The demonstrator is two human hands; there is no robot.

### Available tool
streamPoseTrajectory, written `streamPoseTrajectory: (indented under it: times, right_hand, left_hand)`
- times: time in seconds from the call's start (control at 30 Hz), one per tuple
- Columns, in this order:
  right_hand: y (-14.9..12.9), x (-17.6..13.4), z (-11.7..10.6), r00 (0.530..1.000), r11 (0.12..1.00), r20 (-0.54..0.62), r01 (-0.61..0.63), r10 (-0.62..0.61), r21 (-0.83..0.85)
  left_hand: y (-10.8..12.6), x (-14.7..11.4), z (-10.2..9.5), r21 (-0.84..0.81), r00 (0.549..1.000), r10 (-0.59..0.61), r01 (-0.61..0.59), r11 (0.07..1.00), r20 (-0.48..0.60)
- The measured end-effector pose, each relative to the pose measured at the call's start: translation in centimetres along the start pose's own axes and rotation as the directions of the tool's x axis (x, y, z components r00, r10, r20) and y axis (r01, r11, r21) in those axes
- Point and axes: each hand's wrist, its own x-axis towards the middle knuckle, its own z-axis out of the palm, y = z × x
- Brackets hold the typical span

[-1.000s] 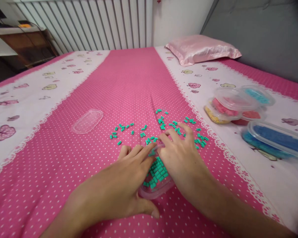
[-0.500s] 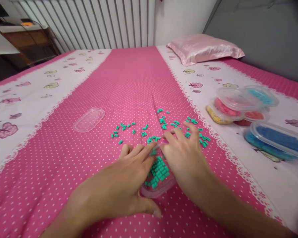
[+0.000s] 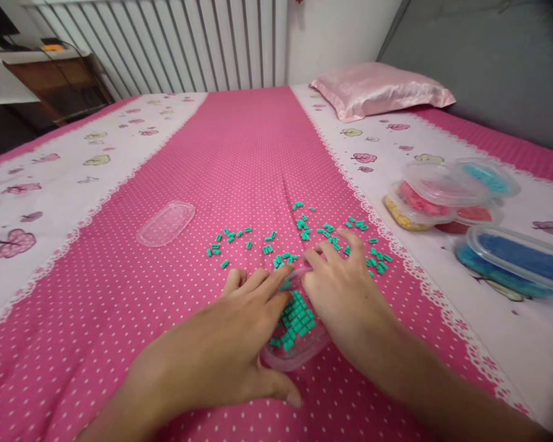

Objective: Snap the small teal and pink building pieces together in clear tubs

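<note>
A clear plastic container (image 3: 288, 362) stands in front of me on the bed, partly filled with small green plastic bricks (image 3: 297, 316). My left hand (image 3: 239, 334) is wrapped about its left side, fingers over the far end and thumb by the near edge. At the container's far right edge, my right hand (image 3: 345, 282) reaches over with its fingers apart and bent downward; its thumb and some fingertips are partly hidden. Loose green bricks (image 3: 303, 228) are scattered beyond both hands, several close to the right fingertips.
A clear lid (image 3: 166, 223) lies on the pink dotted bedspread (image 3: 239, 153) to the left. On the right are a stack of lidded containers (image 3: 424, 202) with yellow, red and light blue pieces, and containers with blue pieces (image 3: 520, 258). A pink pillow (image 3: 382, 92) lies farther back.
Both hands stay at the container almost unmoved. The right fingers have shifted slightly among the loose bricks, and a few bricks near them show in slightly different places.
</note>
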Motion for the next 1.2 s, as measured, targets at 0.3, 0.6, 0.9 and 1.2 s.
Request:
streamPoseTrajectory:
  times: [0.3,0.6,0.9,1.2]
  right_hand:
    - [0.0,0.0,0.1,0.999,1.000,-0.038,-0.016,0.015,-0.017]
    - [0.0,0.1,0.5,0.999,0.998,-0.023,-0.029,0.030,0.049]
    - [0.3,0.0,-0.9,0.994,0.997,0.109,-0.033,0.025,0.074]
    - [0.3,0.1,-0.3,0.998,0.996,0.069,-0.005,-0.002,0.089]
  left_hand:
    - [0.3,0.2,0.0,-0.054,1.000,0.002,-0.003,0.999,-0.013]
    - [0.3,0.2,-0.1,-0.003,1.000,0.004,-0.004,1.000,-0.002]
    - [0.3,0.2,0.0,0.009,1.000,-0.001,0.000,1.000,0.011]
    - [0.3,0.1,0.1,0.058,0.999,0.031,-0.031,0.998,-0.008]
